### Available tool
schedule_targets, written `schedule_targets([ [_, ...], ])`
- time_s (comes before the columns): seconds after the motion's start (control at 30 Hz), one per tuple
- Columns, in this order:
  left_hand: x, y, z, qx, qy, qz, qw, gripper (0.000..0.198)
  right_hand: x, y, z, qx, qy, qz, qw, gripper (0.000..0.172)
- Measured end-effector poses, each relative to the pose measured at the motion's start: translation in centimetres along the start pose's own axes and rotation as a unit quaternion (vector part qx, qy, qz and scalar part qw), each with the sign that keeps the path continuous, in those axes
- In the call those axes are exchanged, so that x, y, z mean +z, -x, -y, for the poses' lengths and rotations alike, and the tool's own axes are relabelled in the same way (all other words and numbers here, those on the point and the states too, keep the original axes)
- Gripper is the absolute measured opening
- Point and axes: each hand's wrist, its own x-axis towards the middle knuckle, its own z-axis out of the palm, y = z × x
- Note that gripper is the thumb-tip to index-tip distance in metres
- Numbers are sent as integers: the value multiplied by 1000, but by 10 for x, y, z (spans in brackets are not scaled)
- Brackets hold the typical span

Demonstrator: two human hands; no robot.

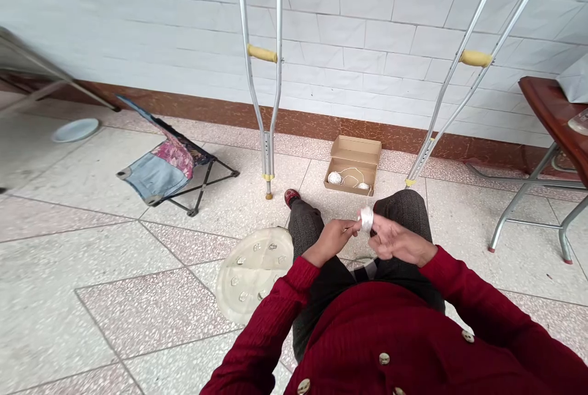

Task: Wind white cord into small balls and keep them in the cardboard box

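Note:
I sit with dark-trousered legs stretched over a tiled floor, wearing a red buttoned cardigan. My left hand (334, 237) is closed in a pinch on a small white roll of thread or tape (366, 218) held above my lap. My right hand (399, 240) is beside it with fingers curled, touching the roll from the right. A thin white strand seems to run from the roll, but I cannot follow it.
An open cardboard box (353, 164) with white spools stands by the wall. Two crutches (266, 76) (463, 70) lean on the tiled wall. A round pale tray (252, 272) with small pieces lies left of my legs. There is a folding stool (169, 162), a plate (75, 130), and a table (551, 113) at right.

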Motion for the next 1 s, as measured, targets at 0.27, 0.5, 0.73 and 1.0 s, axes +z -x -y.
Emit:
schedule_targets([
  [0.27,-39,-26,-19,67,-150,-7,986,32,-21,8,-45,140,142,21,980,59],
  [0.5,-7,-8,-36,61,-130,5,990,33,-51,-19,-22,15,160,-197,967,65],
  [0.73,-7,-7,6,20,-34,6,999,34,4,14,8,32,52,-13,998,68],
  [1.0,-30,-24,-23,74,-206,-36,975,31,-28,6,-50,132,167,-56,975,60],
])
